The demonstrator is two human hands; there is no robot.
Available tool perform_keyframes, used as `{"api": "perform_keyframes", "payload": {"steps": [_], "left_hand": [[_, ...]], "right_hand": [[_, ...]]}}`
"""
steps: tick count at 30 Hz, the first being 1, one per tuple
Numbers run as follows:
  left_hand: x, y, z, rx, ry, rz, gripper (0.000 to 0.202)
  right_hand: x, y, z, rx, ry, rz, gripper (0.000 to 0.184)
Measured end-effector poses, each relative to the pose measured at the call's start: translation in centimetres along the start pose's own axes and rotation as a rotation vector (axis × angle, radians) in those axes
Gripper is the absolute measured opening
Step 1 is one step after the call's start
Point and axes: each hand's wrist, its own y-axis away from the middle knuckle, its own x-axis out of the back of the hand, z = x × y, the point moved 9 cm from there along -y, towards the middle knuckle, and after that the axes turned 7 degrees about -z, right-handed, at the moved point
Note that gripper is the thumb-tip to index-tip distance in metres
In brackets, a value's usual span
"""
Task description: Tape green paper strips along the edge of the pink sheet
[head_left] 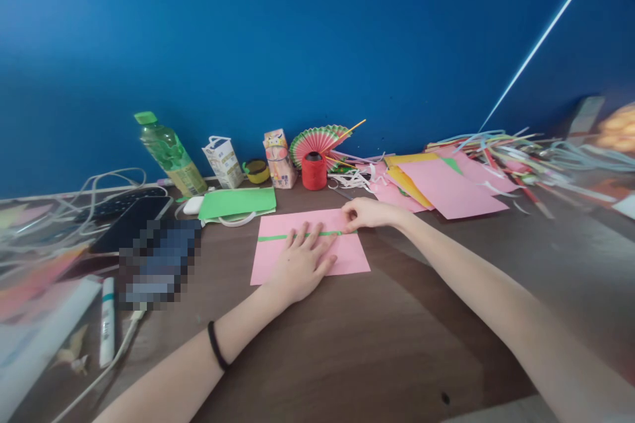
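Your green strip [275, 237] lies across the pink sheet [297, 219], long axis left to right — your right hand [364, 213] pinches its right end, fingers closed on it, while your left hand [300, 266] lies flat and open over its middle.

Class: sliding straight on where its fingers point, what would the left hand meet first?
The green strip on the pink sheet, right at the left hand's fingertips; beyond, probably the right hand.

On my remote feed no lettering is legible: print on the green bottle [171, 155], white carton [223, 162] and pink carton [279, 158] on the counter [377, 344] blurs.
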Motion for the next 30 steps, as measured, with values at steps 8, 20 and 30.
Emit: {"api": "perform_keyframes", "payload": {"steps": [8,20,30], "left_hand": [[0.0,-0.1,0.1,0.011,-0.01,-0.032,0.05],[0.0,-0.1,0.1,0.021,-0.025,-0.046,0.049],[-0.1,0.0,0.0,0.013,-0.02,-0.033,0.049]], "right_hand": [[0.0,0.0,0.0,-0.009,0.013,-0.013,0.022],[0.0,0.1,0.1,-0.009,0.011,-0.019,0.019],[1.0,0.5,-0.6,-0.008,-0.016,0.072,0.015]]}}
